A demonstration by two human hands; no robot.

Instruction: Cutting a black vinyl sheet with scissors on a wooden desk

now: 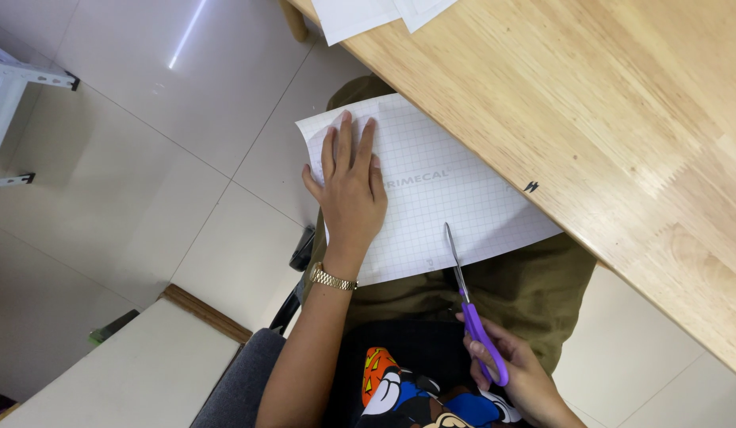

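Left hand (348, 190): flat, fingers spread, pressing the gridded sheet (431, 198) onto the lap; nothing gripped. Sheet: thin, light, floppy, likely slippery-backed; best held flat near the cut line. Right hand (515, 368): grip closed through purple scissors (467, 301), blades entering the near edge. Tabletop (622, 135) edge crowds the right; open floor lies left

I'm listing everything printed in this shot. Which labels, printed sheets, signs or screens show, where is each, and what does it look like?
Grid sheet: on the lap at the table edge, white with grey grid lines and pale grey lettering, under the left hand.
Mark: small, black, on the wooden table near its edge.
White papers: table's far corner, no print visible.
No screens or signs.
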